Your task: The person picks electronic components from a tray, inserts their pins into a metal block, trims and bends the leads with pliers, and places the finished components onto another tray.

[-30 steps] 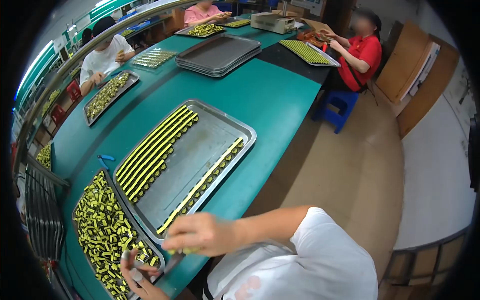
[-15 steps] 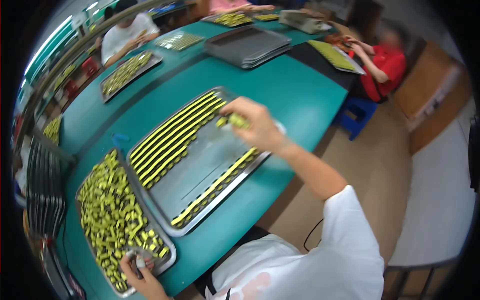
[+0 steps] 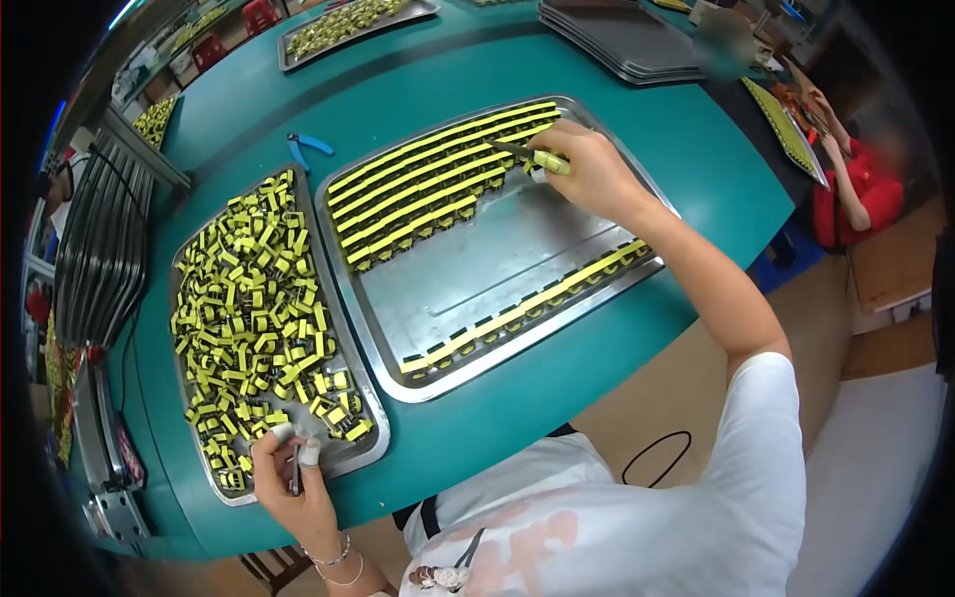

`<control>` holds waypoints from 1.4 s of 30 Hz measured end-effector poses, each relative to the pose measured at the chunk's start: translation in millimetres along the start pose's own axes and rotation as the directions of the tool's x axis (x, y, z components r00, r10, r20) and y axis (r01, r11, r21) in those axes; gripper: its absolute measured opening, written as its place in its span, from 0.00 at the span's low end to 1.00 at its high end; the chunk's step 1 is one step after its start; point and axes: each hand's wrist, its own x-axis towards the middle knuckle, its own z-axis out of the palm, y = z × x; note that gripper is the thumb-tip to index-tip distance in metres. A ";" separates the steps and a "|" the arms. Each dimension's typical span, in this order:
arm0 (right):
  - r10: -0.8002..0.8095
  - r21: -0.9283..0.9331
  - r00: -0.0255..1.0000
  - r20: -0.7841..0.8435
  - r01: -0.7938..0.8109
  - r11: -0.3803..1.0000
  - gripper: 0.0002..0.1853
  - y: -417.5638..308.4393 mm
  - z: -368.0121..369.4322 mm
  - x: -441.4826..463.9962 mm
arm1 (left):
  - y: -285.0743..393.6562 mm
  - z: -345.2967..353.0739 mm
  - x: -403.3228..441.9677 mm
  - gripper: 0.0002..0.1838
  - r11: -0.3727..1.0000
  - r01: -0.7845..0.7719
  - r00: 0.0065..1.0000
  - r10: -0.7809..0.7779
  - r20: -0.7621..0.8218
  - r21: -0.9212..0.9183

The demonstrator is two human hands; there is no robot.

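My right hand (image 3: 592, 174) is over the far side of a metal tray (image 3: 398, 383), its fingers closed around a small yellow-and-black part (image 3: 550, 162). A dark pointed tip sticks out left of those fingers; its kind is unclear. Rows of yellow-topped black parts (image 3: 428, 184) line the tray's far side, and one row (image 3: 527, 306) runs along its near edge. My left hand (image 3: 298, 497), with white covers on two fingertips, is closed at the near end of a second tray (image 3: 373, 438) heaped with loose parts (image 3: 254, 298). Something thin and grey shows between its fingers.
Blue-handled cutters (image 3: 308, 147) lie behind the trays on the green table (image 3: 448, 60). Stacked grey trays (image 3: 622, 40) stand at the back, near another filled tray (image 3: 348, 30). A person in red (image 3: 865, 194) works at the right; a dark tray stack (image 3: 99, 249) is at left.
The camera view has turned and tipped downward, so the trays sit higher and further right. My right hand stays at the far rows; my left hand stays at the heaped tray's near end.
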 end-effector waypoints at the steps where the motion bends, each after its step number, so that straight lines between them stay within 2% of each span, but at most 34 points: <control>1: -0.002 -0.014 1.000 0.012 0.002 1.000 0.13 -1.8 4.4 2.0 | -0.7 -1.5 0.1 0.13 1.000 0.004 1.000 -0.004 0.007 0.016; 5: -0.027 -0.053 0.999 0.039 0.029 0.998 0.13 -0.2 19.1 7.2 | 3.8 -0.8 -0.3 0.16 0.998 -0.024 1.000 0.023 0.021 0.050; 8: -0.024 -0.069 0.999 0.035 0.026 0.997 0.13 -1.3 25.0 10.6 | 2.1 1.2 0.2 0.18 0.998 0.031 0.999 -0.033 -0.023 -0.052; 11: -0.025 -0.081 0.999 0.028 0.027 0.996 0.13 1.1 29.1 9.5 | -0.3 0.0 2.0 0.20 0.977 0.141 0.986 -0.153 -0.071 -0.157; 14: -0.041 -0.050 0.999 0.013 0.042 0.998 0.13 2.2 29.9 9.4 | -4.3 -2.7 3.7 0.20 0.992 0.091 0.993 -0.097 -0.070 -0.089; 17: -0.051 -0.075 0.998 0.029 0.053 0.996 0.13 1.7 26.7 8.1 | 3.2 0.5 6.8 0.21 0.989 0.132 0.984 -0.139 -0.107 -0.069; 18: -0.064 -0.084 0.998 0.028 0.066 0.994 0.13 -0.4 25.4 8.6 | 2.8 3.2 7.7 0.18 0.995 0.073 0.988 -0.082 -0.135 -0.069; 20: -0.014 -0.010 0.999 0.038 0.015 1.000 0.14 -14.3 16.1 4.6 | -6.7 -4.8 6.0 0.14 0.986 0.165 0.984 -0.166 -0.066 -0.015; 21: -0.045 0.000 0.998 0.037 0.045 0.999 0.13 -20.2 10.4 0.5 | -5.0 -2.3 8.3 0.11 0.989 0.143 0.987 -0.144 -0.070 -0.023; 22: -0.074 0.009 0.996 0.039 0.074 0.997 0.13 -28.9 6.1 -4.2 | -8.7 -2.2 9.1 0.11 0.996 0.072 0.995 -0.069 -0.074 0.044; 24: -0.079 0.031 0.993 0.088 0.077 0.997 0.14 -57.1 0.2 -19.8 | 0.5 -5.2 10.5 0.13 0.962 -0.028 0.998 0.042 -0.046 0.270; 27: -0.172 0.182 0.967 0.189 0.138 0.974 0.16 -109.2 -4.2 -46.8 | -0.3 -4.8 12.3 0.14 0.918 -0.176 0.980 0.198 -0.026 0.355; 28: -0.219 0.225 0.950 0.222 0.168 0.960 0.16 -126.4 -0.9 -55.3 | 2.5 -5.2 11.3 0.15 0.908 -0.151 0.985 0.172 -0.019 0.392; 30: -0.333 0.259 0.909 0.251 0.268 0.928 0.19 -163.3 10.9 -70.3 | -2.0 -7.7 8.2 0.15 0.876 -0.209 0.972 0.233 -0.003 0.435; 32: -0.421 0.325 0.861 0.285 0.326 0.888 0.24 -194.7 22.6 -81.3 | -2.1 -6.3 5.5 0.14 0.857 -0.203 0.969 0.245 -0.028 0.473; 36: -0.473 0.359 0.847 0.241 0.375 0.855 0.26 -242.2 49.4 -91.6 | -4.8 -5.5 -2.0 0.13 0.848 -0.206 0.954 0.285 -0.094 0.488; 42: -0.510 0.130 0.860 0.033 0.502 0.855 0.21 -267.1 94.9 -91.6 | -16.1 -8.9 -6.6 0.14 0.852 -0.224 0.930 0.332 -0.157 0.474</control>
